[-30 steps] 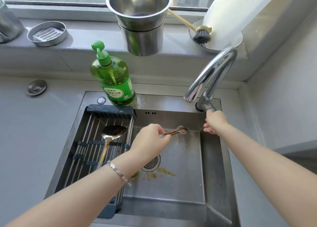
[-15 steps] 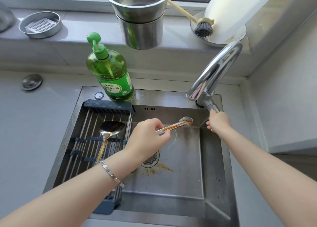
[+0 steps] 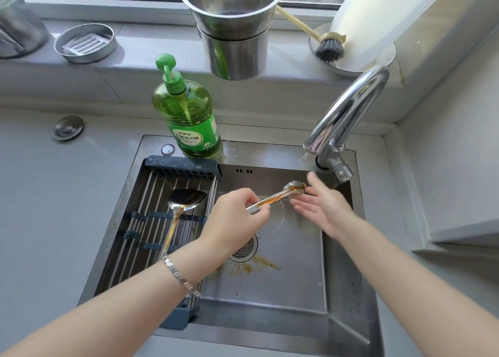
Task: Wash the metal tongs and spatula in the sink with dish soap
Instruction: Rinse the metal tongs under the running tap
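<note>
Metal tongs (image 3: pixel 278 198) are in your left hand (image 3: pixel 232 219), gripped at the handle end, with the scalloped tips pointing toward the faucet (image 3: pixel 348 113) over the sink (image 3: pixel 297 289) basin. Your right hand (image 3: pixel 321 208) is open, fingers spread, empty, just beside the tips and possibly brushing them; contact is hard to make out. Brown sauce streaks the arms of the tongs, so hold the tips under the spout, where a thin trickle seems to show, and rub along the arms with your free fingers, turning the tool so both faces get wet. Squeeze lightly so the tongs don't spring out of your grip. The dish soap bottle (image 3: pixel 186 113) stands on the sink's back ledge, well within your right hand's reach for the soaping that probably follows. The spatula (image 3: pixel 178 210), also sauce-stained, lies on the drying rack (image 3: pixel 151 216) just left of your left wrist, not yet washed.
</note>
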Demonstrator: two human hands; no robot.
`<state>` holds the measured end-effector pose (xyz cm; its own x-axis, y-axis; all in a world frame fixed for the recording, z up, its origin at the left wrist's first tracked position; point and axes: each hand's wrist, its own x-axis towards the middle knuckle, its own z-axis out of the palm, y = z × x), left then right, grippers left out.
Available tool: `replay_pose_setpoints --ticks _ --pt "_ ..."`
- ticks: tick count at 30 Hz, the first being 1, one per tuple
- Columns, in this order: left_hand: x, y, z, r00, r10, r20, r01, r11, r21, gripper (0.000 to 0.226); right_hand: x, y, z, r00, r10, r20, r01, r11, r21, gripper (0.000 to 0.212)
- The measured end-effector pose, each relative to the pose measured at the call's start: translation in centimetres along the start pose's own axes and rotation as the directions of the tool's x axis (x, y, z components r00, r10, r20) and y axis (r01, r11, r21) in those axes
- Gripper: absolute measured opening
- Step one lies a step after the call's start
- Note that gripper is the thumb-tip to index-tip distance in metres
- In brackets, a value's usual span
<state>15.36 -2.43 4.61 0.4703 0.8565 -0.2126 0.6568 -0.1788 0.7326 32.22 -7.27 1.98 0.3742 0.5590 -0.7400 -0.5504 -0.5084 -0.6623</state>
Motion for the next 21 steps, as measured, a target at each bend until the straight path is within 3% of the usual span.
replay_pose_setpoints --ticks 2,5,8,12,14,19,21 --pt "-0.5 -0.4 -0.1 1.0 -0.005 -0.01 0.005 1.0 -0.022 0.016 -1.5 0.7 1.8 0.988 -0.062 0.141 0.033 0.979 0.201 0.009" --pt "-1.5 -1.0 -0.5 1.0 0.002 -0.008 -0.003 0.997 -0.081 0.016 -2.4 0.9 3.5 0.996 -0.077 0.054 0.058 0.957 0.284 0.011" --pt "-2.4 -1.3 -1.0 0.999 0.032 -0.016 -0.034 0.996 -0.082 0.015 -2.5 0.9 4.4 0.999 -0.032 -0.027 0.039 0.95 0.309 0.023" --pt "-2.9 -2.2 -1.6 0.999 0.009 -0.051 -0.015 0.992 -0.124 0.014 -3.4 1.7 5.8 0.991 -0.084 0.101 0.047 0.943 0.329 0.003" --pt "-3.2 -2.6 -1.9 0.998 0.019 -0.056 -0.026 0.99 -0.137 0.013 -3.9 1.7 6.1 0.989 -0.086 0.118 0.048 0.955 0.294 0.004" --pt "-4.1 -2.6 -1.9 0.997 0.044 -0.056 -0.052 0.987 -0.153 0.012 -3.8 1.0 6.3 0.999 0.017 -0.034 -0.006 0.957 0.291 0.032" --pt "-4.0 -2.7 -1.9 0.997 0.031 -0.074 -0.043 0.985 -0.166 0.012 -3.9 1.4 6.6 0.998 -0.04 0.038 0.026 0.95 0.312 0.019"
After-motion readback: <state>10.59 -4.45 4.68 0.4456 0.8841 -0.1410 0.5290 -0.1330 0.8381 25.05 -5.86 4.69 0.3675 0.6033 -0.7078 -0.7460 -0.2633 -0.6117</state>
